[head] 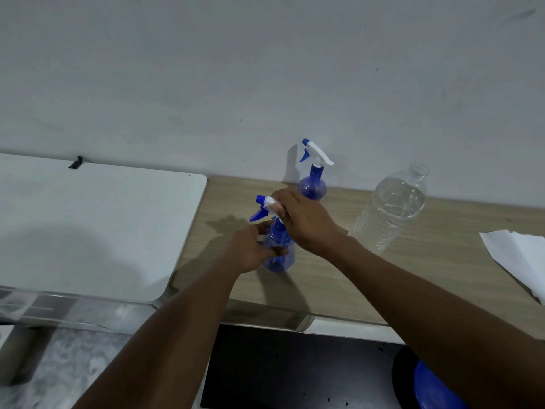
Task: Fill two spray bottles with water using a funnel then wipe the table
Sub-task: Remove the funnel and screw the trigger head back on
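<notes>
Left hand (pixel 250 249) grips near spray bottle (pixel 278 255); right hand (pixel 303 219) clasps its trigger head (pixel 262 206).

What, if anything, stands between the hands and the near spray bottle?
Nothing visible. The left hand grips the near spray bottle by its body and the right hand grips its trigger head; the far spray bottle and water bottle stand behind.
</notes>
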Motion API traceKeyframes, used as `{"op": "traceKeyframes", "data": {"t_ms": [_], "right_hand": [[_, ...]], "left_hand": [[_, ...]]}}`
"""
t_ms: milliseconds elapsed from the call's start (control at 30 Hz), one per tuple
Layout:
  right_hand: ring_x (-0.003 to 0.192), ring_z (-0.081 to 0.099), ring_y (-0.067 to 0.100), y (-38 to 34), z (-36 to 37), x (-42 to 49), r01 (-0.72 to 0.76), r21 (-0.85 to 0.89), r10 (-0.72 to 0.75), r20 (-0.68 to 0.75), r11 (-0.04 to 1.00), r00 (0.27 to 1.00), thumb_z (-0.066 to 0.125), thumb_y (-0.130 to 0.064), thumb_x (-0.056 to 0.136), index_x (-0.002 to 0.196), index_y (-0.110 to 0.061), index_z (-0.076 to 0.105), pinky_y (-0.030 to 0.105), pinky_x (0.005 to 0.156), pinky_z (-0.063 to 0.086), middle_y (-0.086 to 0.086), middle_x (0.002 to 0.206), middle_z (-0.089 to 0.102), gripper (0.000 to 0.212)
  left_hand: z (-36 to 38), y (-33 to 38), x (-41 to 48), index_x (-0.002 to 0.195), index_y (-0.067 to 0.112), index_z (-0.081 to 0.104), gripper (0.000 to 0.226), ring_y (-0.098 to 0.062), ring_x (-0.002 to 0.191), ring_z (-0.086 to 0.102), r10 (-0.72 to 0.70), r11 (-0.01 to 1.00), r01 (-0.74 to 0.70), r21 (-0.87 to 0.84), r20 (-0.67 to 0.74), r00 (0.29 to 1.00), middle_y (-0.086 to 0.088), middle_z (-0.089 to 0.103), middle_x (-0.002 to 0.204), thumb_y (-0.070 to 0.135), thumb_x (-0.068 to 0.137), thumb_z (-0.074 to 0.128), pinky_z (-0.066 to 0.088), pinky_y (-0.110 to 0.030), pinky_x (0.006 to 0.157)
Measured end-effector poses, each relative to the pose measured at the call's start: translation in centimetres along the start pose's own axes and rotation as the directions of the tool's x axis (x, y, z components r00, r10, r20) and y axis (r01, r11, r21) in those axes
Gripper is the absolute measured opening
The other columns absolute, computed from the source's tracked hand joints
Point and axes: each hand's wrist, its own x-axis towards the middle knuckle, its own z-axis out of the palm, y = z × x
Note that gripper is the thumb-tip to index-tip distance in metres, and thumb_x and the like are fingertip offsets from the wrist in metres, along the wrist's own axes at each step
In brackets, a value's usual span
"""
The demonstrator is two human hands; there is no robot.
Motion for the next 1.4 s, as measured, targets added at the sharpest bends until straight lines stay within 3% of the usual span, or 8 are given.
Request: {"op": "traceKeyframes", "data": {"t_ms": [100, 233, 400, 667, 833, 1000, 1167, 1400], "right_hand": [[0.083, 0.056, 0.019, -0.2, 0.1, -0.4, 0.038, 0.056, -0.040, 0.049, 0.998, 0.998, 0.036, -0.041, 0.103, 0.120, -0.018, 0.049, 0.042, 0.068, 0.053, 0.000, 0.110, 0.054, 0.032], [0.082, 0.054, 0.021, -0.5, 0.2, -0.7, 0.055, -0.022, -0.052, 0.114, 0.998, 0.992, 0.055, -0.017, 0.091, 0.126, -0.014, 0.047, 0.042, 0.068, 0.052, 0.005, 0.114, 0.051, 0.036], [0.088, 0.055, 0.024, -0.4, -0.1, -0.1, 0.020, 0.002, -0.020, 0.164, 1.000, 0.986, 0.061, -0.015, 0.088, 0.129, -0.015, 0.045, 0.044, 0.071, 0.053, 0.004, 0.117, 0.050, 0.044], [0.088, 0.061, 0.022, -0.4, -0.3, 0.1, -0.030, -0.072, 0.043, 0.188, 0.997, 0.981, 0.063, -0.022, 0.095, 0.136, -0.019, 0.039, 0.040, 0.075, 0.056, 0.006, 0.123, 0.054, 0.048], [0.079, 0.062, 0.026, 0.1, 1.1, -1.1, -0.068, -0.097, 0.076, 0.073, 0.993, 0.994, 0.058, -0.031, 0.096, 0.134, -0.011, 0.039, 0.046, 0.067, 0.057, 0.011, 0.117, 0.054, 0.047], [0.074, 0.056, 0.021, -0.1, 1.4, -1.1, -0.079, -0.124, 0.077, -0.023, 0.989, 0.997, 0.066, -0.039, 0.093, 0.123, -0.008, 0.047, 0.032, 0.057, 0.044, 0.010, 0.110, 0.057, 0.047], [0.082, 0.059, 0.021, 0.0, 0.7, -1.2, -0.038, -0.015, 0.039, 0.053, 0.999, 0.998, 0.065, -0.023, 0.089, 0.122, -0.014, 0.043, 0.045, 0.068, 0.056, 0.005, 0.106, 0.057, 0.041], [0.086, 0.056, 0.021, 0.2, 0.7, -0.8, -0.022, -0.115, 0.026, 0.032, 0.993, 0.999, 0.072, -0.034, 0.086, 0.116, -0.013, 0.048, 0.036, 0.069, 0.051, 0.006, 0.105, 0.060, 0.044]], "left_hand": [[-0.1, -0.3, 0.2, 0.126, 0.024, 0.058, 0.062, -0.012, 0.099, 0.065, -0.029, 0.999, 0.029, -0.015, 0.010, 1.000, 0.008, 0.064, 0.118, 0.032, 0.072, 0.088, 0.051, -0.029, 0.087], [-0.1, -0.9, 0.4, 0.127, 0.025, 0.060, 0.061, -0.014, 0.099, 0.069, -0.020, 1.000, 0.020, 0.007, 0.008, 1.000, 0.002, 0.070, 0.118, 0.033, 0.073, 0.086, 0.052, -0.028, 0.083], [0.0, -0.7, 0.2, 0.131, 0.023, 0.057, 0.065, -0.014, 0.101, 0.068, -0.014, 1.000, 0.014, -0.011, 0.017, 1.000, 0.005, 0.069, 0.116, 0.030, 0.074, 0.086, 0.051, -0.028, 0.084], [0.2, -0.2, -0.2, 0.128, 0.024, 0.057, 0.058, 0.001, 0.090, 0.061, -0.006, 0.998, 0.008, -0.069, 0.023, 1.000, 0.014, 0.062, 0.111, 0.023, 0.077, 0.085, 0.045, -0.005, 0.060], [0.4, -0.7, -0.1, 0.128, 0.026, 0.058, 0.058, -0.003, 0.094, 0.062, 0.023, 0.998, -0.022, -0.060, 0.009, 1.000, 0.010, 0.064, 0.119, 0.027, 0.077, 0.085, 0.047, -0.007, 0.062], [0.4, -1.1, 0.0, 0.120, 0.034, 0.060, 0.050, -0.014, 0.100, 0.066, 0.033, 0.998, -0.033, -0.044, -0.005, 0.999, 0.006, 0.070, 0.113, 0.035, 0.076, 0.084, 0.054, -0.030, 0.085], [0.2, -1.2, 0.2, 0.138, 0.025, 0.053, 0.070, -0.005, 0.097, 0.065, 0.030, 0.998, -0.029, -0.053, 0.023, 0.999, 0.007, 0.066, 0.122, 0.031, 0.075, 0.085, 0.046, -0.015, 0.073], [0.3, -1.3, 0.2, 0.133, 0.028, 0.056, 0.067, -0.006, 0.098, 0.065, 0.049, 0.999, -0.049, -0.001, 0.019, 0.999, 0.009, 0.068, 0.117, 0.038, 0.074, 0.085, 0.053, -0.023, 0.083]]}}
